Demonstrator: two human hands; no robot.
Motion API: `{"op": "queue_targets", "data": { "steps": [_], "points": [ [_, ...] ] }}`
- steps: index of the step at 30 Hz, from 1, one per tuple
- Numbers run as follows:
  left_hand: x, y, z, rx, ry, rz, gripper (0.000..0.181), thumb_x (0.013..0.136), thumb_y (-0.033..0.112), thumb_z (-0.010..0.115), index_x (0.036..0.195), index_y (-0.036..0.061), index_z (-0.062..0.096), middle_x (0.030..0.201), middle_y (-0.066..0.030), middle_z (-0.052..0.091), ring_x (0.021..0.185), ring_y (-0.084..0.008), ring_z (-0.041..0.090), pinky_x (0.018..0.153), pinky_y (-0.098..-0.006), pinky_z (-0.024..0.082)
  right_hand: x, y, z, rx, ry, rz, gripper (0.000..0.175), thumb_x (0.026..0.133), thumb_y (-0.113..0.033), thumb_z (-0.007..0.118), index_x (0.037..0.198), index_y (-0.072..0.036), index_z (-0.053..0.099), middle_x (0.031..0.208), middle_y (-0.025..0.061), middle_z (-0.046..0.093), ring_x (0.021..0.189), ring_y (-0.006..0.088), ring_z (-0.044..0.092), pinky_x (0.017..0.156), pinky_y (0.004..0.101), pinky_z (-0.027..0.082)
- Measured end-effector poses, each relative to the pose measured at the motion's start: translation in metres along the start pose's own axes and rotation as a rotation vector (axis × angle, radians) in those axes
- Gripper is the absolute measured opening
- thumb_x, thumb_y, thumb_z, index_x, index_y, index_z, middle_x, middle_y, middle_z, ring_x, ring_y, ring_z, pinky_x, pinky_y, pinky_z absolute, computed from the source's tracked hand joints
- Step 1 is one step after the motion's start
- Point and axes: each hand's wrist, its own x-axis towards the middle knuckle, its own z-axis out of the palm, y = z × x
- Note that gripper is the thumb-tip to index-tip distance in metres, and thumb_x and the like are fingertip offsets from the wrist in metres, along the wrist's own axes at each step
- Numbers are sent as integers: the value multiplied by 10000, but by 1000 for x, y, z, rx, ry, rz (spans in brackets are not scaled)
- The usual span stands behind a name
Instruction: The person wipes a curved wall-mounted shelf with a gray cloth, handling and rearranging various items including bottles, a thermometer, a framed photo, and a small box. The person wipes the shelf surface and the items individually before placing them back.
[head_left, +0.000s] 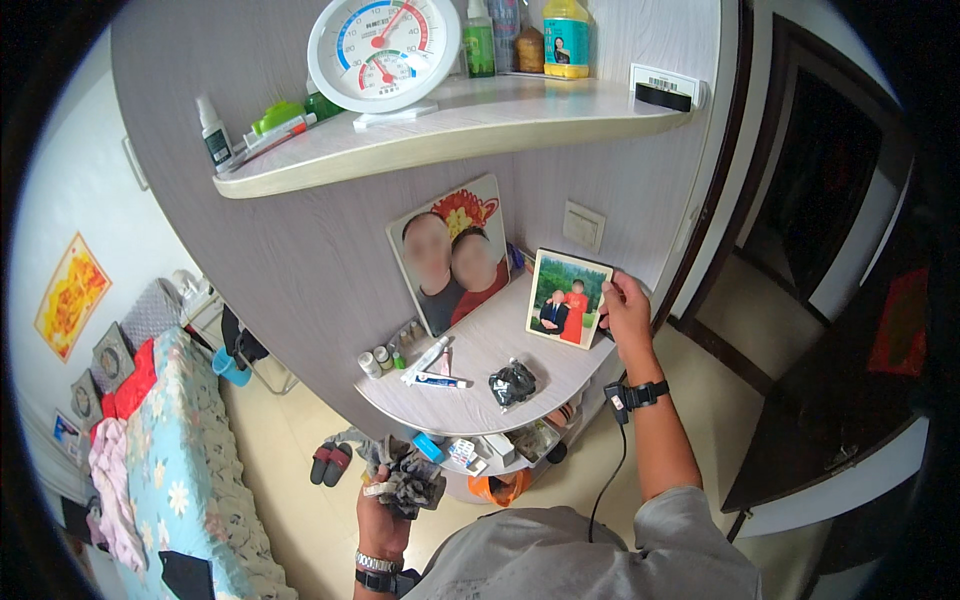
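My right hand (627, 307) grips the right edge of a small framed photo (570, 298) of two people, which is upright and slightly tilted at the right end of a curved shelf (480, 375). In my left hand (384, 517), below and left of that shelf's front edge, is a crumpled grey cloth (405, 476). A larger photo panel (454, 255) of two people leans on the wall behind the shelf. Toothpaste-like tubes (441, 380), small bottles (369, 365) and a black item in a clear plastic bag (513, 384) lie or stand on the shelf.
An upper shelf (450, 127) holds a round thermometer-hygrometer dial (384, 52) and several bottles (566, 37). Small boxes (463, 451) sit on a lower shelf, near an orange bag (501, 487). Slippers (331, 463) lie on the floor beside a bed (176, 465). A light switch (583, 225) is on the wall.
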Motion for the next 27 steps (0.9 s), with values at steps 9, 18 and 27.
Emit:
{"op": "queue_targets", "data": {
  "steps": [9, 18, 27],
  "points": [
    [-1, 0, -2, 5, 5, 10, 466, 1252, 308, 583, 1634, 43, 625, 1511, -124, 786, 1347, -304, 781, 1173, -486, 624, -31, -7, -23, 61, 165, -74, 293, 1209, -139, 678, 1480, -51, 749, 1238, 60, 771, 817, 102, 688, 606, 286, 566],
    [4, -3, 0, 1, 40, 8, 455, 1245, 307, 611, 1617, 46, 632, 1464, -107, 795, 1297, -282, 790, 1124, -462, 646, -74, -24, -48, 94, 240, -103, 211, 1208, -36, 648, 1364, -47, 790, 1007, -77, 669, 876, 26, 561, 755, 228, 449],
    [11, -10, -2, 12, 32, -1, 428, 1238, 328, 623, 1560, 52, 679, 1394, -104, 821, 1249, -287, 809, 1098, -463, 656, -92, -91, -62, 164, 165, -347, 144, 1211, -98, 716, 1331, -39, 770, 957, -90, 667, 735, -1, 487, 630, 220, 382]
  ]
}}
